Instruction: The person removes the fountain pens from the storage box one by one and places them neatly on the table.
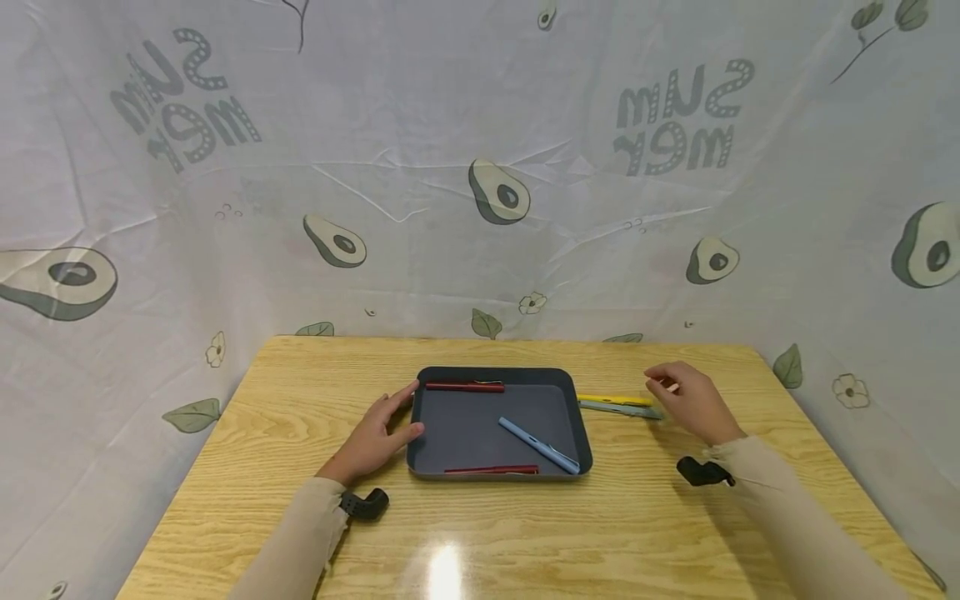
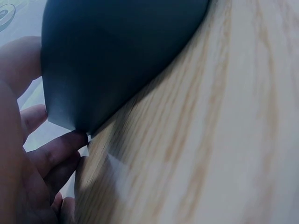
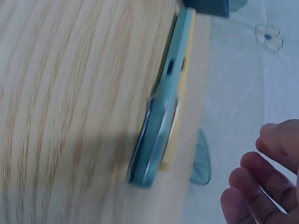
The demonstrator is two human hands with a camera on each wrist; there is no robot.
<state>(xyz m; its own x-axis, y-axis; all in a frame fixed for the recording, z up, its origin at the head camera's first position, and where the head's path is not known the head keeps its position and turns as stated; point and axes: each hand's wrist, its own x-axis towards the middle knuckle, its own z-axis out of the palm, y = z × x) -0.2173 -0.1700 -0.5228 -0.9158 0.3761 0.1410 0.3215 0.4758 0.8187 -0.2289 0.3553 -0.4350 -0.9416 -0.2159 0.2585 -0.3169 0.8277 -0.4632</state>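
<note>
A dark grey tray lies on the table, and my left hand touches its left side with fingers and thumb spread. In the left wrist view, fingertips meet the outer wall of the tray. Inside the tray are a red pen at the back, another red pen along the front wall and a light blue pen lying diagonally. My right hand hovers, fingers loosely bent and holding nothing, by the right ends of a yellow pen and a grey-green pen, which lie side by side.
The wooden table ends at the back against a hanging cloth printed with avocados. The left ends of the two loose pens reach the right side of the tray. Each wrist carries a black camera mount.
</note>
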